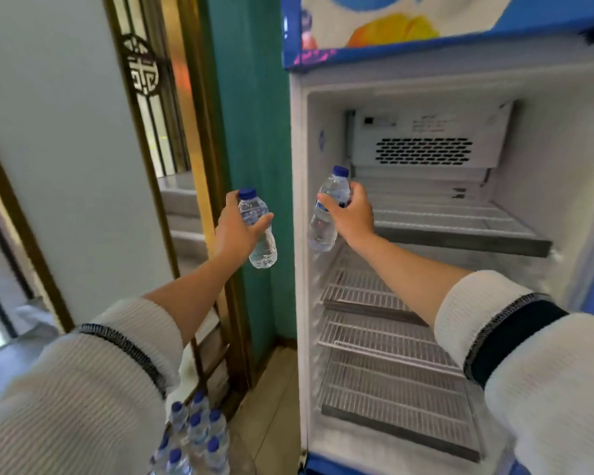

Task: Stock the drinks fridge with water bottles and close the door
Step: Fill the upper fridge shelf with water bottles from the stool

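- Drinks fridge stands at right, interior exposed; white walls, vent panel at the far upper back.
- Wire shelves at several levels, all bare.
- Blue printed header tops the cabinet.
- Teal wall just left of the fridge; gold-framed partition further left; tan tiled floor below.
- Pack of blue-capped bottles sits on the floor, near left, beside the fridge base.
- Left hand raised outside the fridge before the teal wall; fingers wrapped round a water bottle, cap up.
- Right hand extended at the fridge's left edge, level with the upper shelf; fingers clasp a second bottle, tilted, cap upward.
- Both forearms bare, white ribbed sleeves pushed back.
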### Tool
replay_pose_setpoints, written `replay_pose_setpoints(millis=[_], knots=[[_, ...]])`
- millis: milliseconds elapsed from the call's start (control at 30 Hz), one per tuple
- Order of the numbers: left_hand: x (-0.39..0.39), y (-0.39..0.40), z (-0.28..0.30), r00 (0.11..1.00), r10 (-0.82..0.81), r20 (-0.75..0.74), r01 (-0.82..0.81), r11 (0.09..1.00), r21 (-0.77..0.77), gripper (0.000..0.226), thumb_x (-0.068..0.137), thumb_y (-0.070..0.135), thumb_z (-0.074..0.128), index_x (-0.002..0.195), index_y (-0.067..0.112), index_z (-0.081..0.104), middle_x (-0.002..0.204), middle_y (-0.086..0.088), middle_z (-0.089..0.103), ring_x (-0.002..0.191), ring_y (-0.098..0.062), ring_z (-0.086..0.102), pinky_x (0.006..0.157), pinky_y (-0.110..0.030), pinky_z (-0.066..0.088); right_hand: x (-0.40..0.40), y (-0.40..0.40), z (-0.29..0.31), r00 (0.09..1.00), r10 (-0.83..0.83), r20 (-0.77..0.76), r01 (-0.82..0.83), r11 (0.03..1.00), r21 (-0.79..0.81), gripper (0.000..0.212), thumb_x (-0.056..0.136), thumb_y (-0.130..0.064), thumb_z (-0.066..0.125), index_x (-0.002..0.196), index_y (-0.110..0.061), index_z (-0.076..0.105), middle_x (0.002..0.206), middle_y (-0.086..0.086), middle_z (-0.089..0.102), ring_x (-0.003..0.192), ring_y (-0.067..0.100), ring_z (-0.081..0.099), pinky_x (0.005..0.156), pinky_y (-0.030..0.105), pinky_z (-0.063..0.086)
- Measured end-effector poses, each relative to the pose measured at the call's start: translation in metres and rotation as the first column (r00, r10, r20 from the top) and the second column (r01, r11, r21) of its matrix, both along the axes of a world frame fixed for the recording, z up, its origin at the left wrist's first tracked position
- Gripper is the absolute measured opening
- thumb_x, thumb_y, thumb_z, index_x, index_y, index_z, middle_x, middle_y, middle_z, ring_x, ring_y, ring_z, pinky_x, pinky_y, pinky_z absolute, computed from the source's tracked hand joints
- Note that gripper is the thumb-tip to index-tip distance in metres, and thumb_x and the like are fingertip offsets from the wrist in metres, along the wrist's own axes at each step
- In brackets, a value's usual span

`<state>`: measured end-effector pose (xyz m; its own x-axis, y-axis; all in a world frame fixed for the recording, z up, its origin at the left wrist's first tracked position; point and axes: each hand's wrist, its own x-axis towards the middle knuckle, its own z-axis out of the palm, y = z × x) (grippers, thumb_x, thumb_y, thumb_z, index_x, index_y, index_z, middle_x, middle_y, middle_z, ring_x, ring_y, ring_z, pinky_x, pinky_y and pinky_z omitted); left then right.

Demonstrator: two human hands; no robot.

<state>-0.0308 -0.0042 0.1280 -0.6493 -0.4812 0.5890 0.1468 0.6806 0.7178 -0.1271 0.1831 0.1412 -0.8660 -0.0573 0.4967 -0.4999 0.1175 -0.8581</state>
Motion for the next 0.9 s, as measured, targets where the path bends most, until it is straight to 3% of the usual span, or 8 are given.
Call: replay_pose_setpoints(millis=[167, 333, 533, 667, 800, 900], knots=[[-0.040, 0.036, 0.042, 1.000, -0.010, -0.004, 0.010, 1.000, -0.013, 0.065, 0.083, 0.039, 0.072, 0.135, 0.021, 0.038, 0.126, -0.005, 0.059, 0.107, -0.025, 0.060, 0.086, -0.035, 0.048, -0.035, 0.038, 0.036, 0.997, 0.001, -0.073, 0.005, 0.996, 0.088, 0.056, 0.080, -0.038, 0.075, 0.124, -0.016, 0.050, 0.111, 0.000, 0.064, 0.094, 0.016, 0.062, 0.080, 0.031, 0.051], [-0.088, 0.060, 0.062, 0.999, -0.034, -0.026, 0.033, 0.999, -0.028, 0.061, 0.084, 0.038, 0.071, 0.134, 0.021, 0.039, 0.119, -0.002, 0.061, 0.090, -0.016, 0.059, 0.075, -0.026, 0.046, -0.083, 0.056, 0.048, 0.994, -0.016, -0.104, 0.033, 0.986, 0.165, 0.057, 0.077, -0.041, 0.077, 0.119, -0.015, 0.049, 0.110, 0.002, 0.063, 0.093, 0.017, 0.062, 0.076, 0.029, 0.051], [-0.157, 0.083, 0.061, 0.997, -0.065, -0.051, 0.066, 0.998, 0.016, 0.057, 0.084, 0.033, 0.073, 0.130, 0.022, 0.042, 0.115, 0.002, 0.061, 0.093, -0.012, 0.056, 0.084, -0.027, 0.044, -0.150, 0.049, 0.047, 0.991, -0.078, -0.106, 0.096, 0.979, 0.180, 0.062, 0.076, -0.042, 0.078, 0.119, -0.011, 0.046, 0.106, 0.001, 0.058, 0.086, 0.014, 0.056, 0.069, 0.026, 0.044], [-0.196, 0.092, 0.055, 0.998, -0.047, -0.033, 0.048, 0.999, 0.022, 0.056, 0.083, 0.032, 0.074, 0.128, 0.019, 0.043, 0.111, 0.009, 0.055, 0.094, -0.010, 0.053, 0.084, -0.024, 0.040, -0.200, 0.038, 0.041, 0.997, -0.078, -0.008, 0.078, 0.973, 0.219, 0.065, 0.074, -0.045, 0.079, 0.118, -0.015, 0.042, 0.115, 0.006, 0.057, 0.092, 0.023, 0.061, 0.074, 0.041, 0.058], [-0.223, 0.099, 0.045, 1.000, 0.002, 0.008, -0.002, 1.000, -0.003, 0.058, 0.082, 0.031, 0.075, 0.129, 0.019, 0.043, 0.120, 0.003, 0.058, 0.098, -0.013, 0.055, 0.086, -0.026, 0.042, -0.238, 0.027, 0.032, 0.999, 0.003, 0.043, -0.011, 0.983, 0.185, 0.065, 0.072, -0.041, 0.081, 0.118, -0.017, 0.042, 0.122, 0.007, 0.055, 0.096, 0.025, 0.062, 0.073, 0.047, 0.059], [-0.239, 0.102, 0.037, 0.998, 0.045, 0.046, -0.045, 0.999, 0.007, 0.064, 0.081, 0.030, 0.076, 0.133, 0.019, 0.041, 0.128, -0.001, 0.058, 0.110, -0.021, 0.058, 0.095, -0.036, 0.048, -0.261, 0.018, 0.019, 0.993, 0.114, -0.005, -0.111, 0.976, 0.185, 0.064, 0.072, -0.042, 0.081, 0.117, -0.019, 0.041, 0.115, 0.004, 0.057, 0.093, 0.025, 0.063, 0.071, 0.046, 0.059]])
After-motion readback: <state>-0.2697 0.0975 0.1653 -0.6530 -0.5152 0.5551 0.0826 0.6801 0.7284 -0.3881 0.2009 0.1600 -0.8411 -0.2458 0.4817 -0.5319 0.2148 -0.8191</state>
